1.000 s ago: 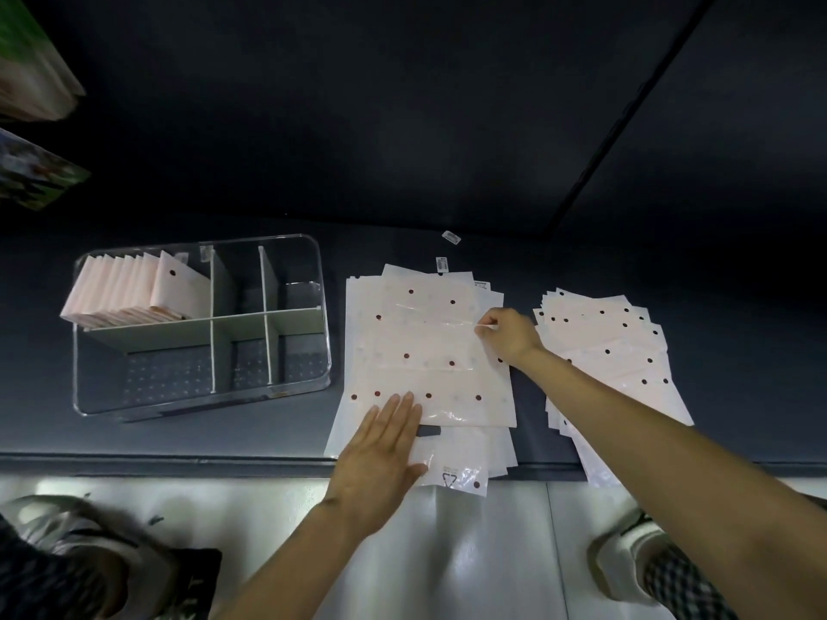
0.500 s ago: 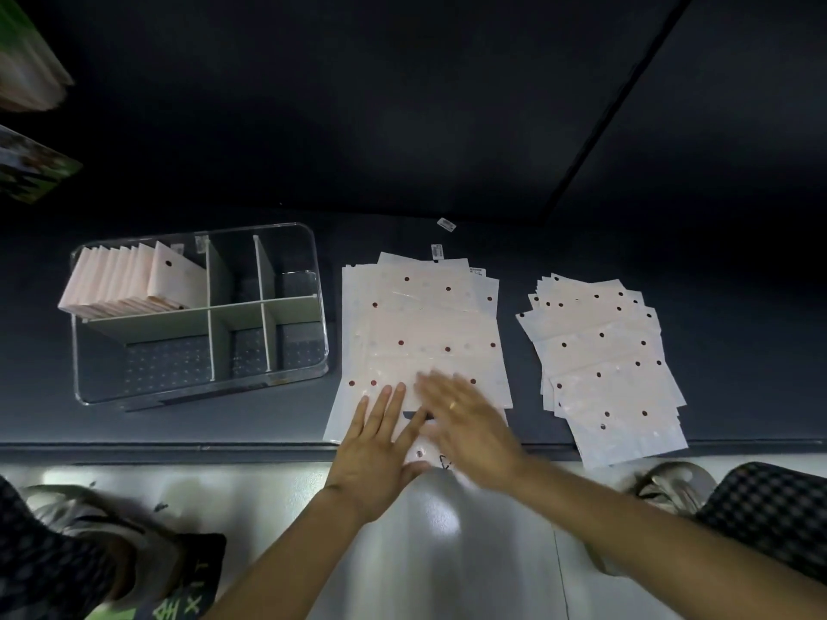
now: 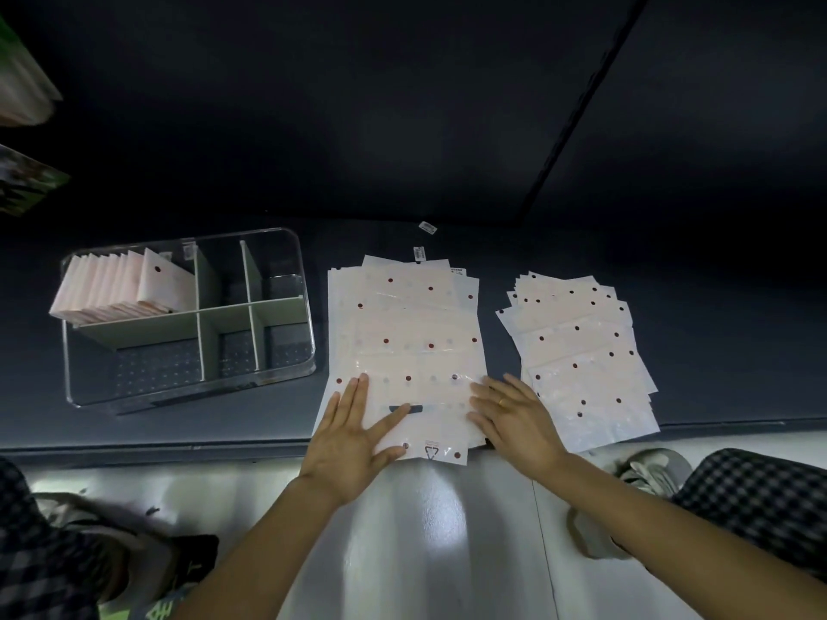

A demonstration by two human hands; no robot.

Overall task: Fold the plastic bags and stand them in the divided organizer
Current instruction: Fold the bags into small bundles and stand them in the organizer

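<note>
The top plastic bag (image 3: 405, 351), pale pink with dark red dots, lies flat on the middle stack of bags (image 3: 344, 284) on the dark surface (image 3: 738, 328). Its near end, bearing a printed triangle mark, overhangs the surface's front edge. The left hand (image 3: 351, 445) lies palm down on the bag's near left corner, fingers straight and close together, thumb splayed out across the bag. The right hand (image 3: 514, 418) lies palm down at the bag's near right edge, fingers slightly spread, a ring (image 3: 502, 401) on one; neither hand pinches anything.

A narrow strip of bare surface separates the middle stack from the clear divided organizer (image 3: 309, 360) to its left. Folded bags (image 3: 121, 284) stand in a row in the organizer's far left compartment; the other compartments hold nothing visible. A second fanned stack (image 3: 581, 351) lies to the right, just beside the right hand, its near corner reaching the front edge.

Two small labels (image 3: 427, 227) lie beyond the middle stack; their print is illegible. Checked trousers (image 3: 760, 498) and a shoe (image 3: 649, 472) are cut off at the lower right. Blurred packaging (image 3: 27, 181) at the upper left cannot be identified.
</note>
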